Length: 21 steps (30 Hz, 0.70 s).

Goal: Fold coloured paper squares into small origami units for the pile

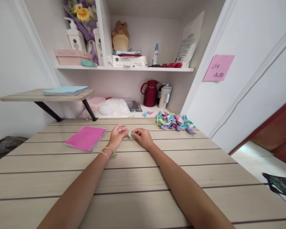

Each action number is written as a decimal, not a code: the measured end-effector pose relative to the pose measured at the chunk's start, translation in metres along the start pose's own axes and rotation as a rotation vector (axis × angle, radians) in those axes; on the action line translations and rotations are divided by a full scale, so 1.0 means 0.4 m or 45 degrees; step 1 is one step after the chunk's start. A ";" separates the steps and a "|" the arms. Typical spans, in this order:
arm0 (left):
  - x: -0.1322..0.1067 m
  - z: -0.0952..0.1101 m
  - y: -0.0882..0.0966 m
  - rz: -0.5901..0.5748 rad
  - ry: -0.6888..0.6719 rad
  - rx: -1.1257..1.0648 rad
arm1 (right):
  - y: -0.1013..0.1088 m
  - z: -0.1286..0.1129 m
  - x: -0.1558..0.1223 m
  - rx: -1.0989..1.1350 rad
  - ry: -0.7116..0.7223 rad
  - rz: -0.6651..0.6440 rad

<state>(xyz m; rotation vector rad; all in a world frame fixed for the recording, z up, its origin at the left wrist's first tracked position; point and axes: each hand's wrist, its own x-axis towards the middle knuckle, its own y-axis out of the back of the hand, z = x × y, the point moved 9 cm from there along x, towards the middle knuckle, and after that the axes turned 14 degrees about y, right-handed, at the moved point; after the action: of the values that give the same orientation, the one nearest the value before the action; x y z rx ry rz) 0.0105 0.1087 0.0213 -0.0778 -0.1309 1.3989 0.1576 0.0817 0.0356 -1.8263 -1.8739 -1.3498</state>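
Between my two hands is a small piece of folded light green paper [130,134], held just above the slatted table [138,178]. My left hand [118,135], with bracelets at the wrist, pinches its left side between thumb and fingers. My right hand [143,136] grips the right side with its fingertips. The paper's exact folds are too small to make out. To the right lies a heap of folded paper pieces [175,121] in blue, green, purple and pink. A stack of pink paper squares [86,137] rests left of my left hand.
A raised wooden stand [28,95] carries blue paper [66,90] at the left. Behind the table are a plastic bag [114,107], a red jug [150,93] and a tumbler [165,96]. Above them runs a loaded shelf [105,67]. A pink note [218,68] is on the right wall.
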 end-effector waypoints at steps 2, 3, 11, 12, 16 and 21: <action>0.000 -0.002 -0.003 -0.008 0.019 0.003 | 0.010 0.019 -0.004 0.112 -0.067 0.085; -0.001 -0.004 -0.005 -0.019 0.029 0.014 | 0.014 0.027 -0.007 0.163 -0.098 0.119; 0.001 -0.033 -0.024 -0.123 0.138 0.060 | 0.001 0.049 -0.014 0.478 -0.227 0.155; 0.002 -0.035 -0.025 -0.130 0.147 0.057 | 0.002 0.052 -0.014 0.484 -0.238 0.169; -0.002 -0.033 -0.040 -0.191 0.157 0.115 | 0.003 0.056 -0.013 0.496 -0.243 0.183; -0.006 -0.031 -0.059 -0.236 0.149 0.239 | -0.006 0.048 -0.009 0.522 -0.206 0.124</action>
<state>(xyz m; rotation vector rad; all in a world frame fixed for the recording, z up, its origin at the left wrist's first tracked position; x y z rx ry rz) 0.0347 0.1026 0.0121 0.0086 0.0886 1.2121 0.1647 0.0932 0.0211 -1.8204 -1.9310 -0.7348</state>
